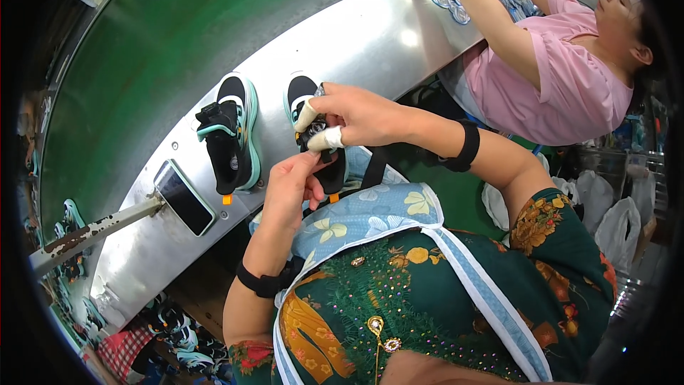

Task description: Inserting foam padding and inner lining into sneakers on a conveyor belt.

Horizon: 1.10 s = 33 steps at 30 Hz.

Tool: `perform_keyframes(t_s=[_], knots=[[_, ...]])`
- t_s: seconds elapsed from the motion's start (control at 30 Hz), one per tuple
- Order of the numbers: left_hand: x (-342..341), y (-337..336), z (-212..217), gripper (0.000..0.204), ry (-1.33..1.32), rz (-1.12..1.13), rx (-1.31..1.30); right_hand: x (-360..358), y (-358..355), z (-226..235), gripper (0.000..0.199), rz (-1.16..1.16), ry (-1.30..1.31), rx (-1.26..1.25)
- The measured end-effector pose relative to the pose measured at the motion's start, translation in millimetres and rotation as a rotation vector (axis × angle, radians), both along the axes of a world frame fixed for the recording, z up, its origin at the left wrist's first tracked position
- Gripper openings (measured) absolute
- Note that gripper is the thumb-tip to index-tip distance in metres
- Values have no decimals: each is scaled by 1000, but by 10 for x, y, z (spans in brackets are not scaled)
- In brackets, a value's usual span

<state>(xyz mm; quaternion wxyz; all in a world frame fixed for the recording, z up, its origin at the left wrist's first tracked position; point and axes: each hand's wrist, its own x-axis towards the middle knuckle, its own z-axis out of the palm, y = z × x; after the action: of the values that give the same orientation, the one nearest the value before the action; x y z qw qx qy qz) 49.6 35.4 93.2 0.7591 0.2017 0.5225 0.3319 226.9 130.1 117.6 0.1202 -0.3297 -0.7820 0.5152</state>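
Note:
A black shoe (301, 90) with white and mint-green trim lies on the metal ledge at the front edge, an orange tab at its heel. My right hand (363, 115), its thumb and a finger wrapped in pale coverings, closes over the shoe's upper around a dark round piece. From below, my left hand (288, 184) pinches a dark strap-like part of the same shoe; its fingertips touch the right hand's. The hands hide much of the shoe's middle. Left of it rests a matching shoe (222, 160), apart from both hands.
A phone (187, 198) lies on the metal ledge (292, 53) beside a worn metal bar (100, 229). Beyond runs a green belt (149, 64) with more shoes at its far side. At right, a person in pink (570, 75) reaches over blue-white pieces (450, 6). Plastic bags (598, 199) hang nearby.

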Motion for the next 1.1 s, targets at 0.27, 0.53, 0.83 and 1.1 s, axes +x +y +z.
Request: perform_keyframes(t_s=[0.27, 0.53, 0.83, 1.1], knots=[[0, -3, -57, 30, -18, 3, -4, -33, 80, -58, 20, 155, 79, 227], [-41, 48, 3, 31, -47, -26, 11, 91, 76, 149, 40, 83, 28, -9], [-13, 17, -20, 33, -17, -35, 24, 124, -359, -100, 47, -1, -28, 649], [-161, -208, 287, 39, 26, -46, 142, 101, -379, 14, 56, -116, 107, 500]])
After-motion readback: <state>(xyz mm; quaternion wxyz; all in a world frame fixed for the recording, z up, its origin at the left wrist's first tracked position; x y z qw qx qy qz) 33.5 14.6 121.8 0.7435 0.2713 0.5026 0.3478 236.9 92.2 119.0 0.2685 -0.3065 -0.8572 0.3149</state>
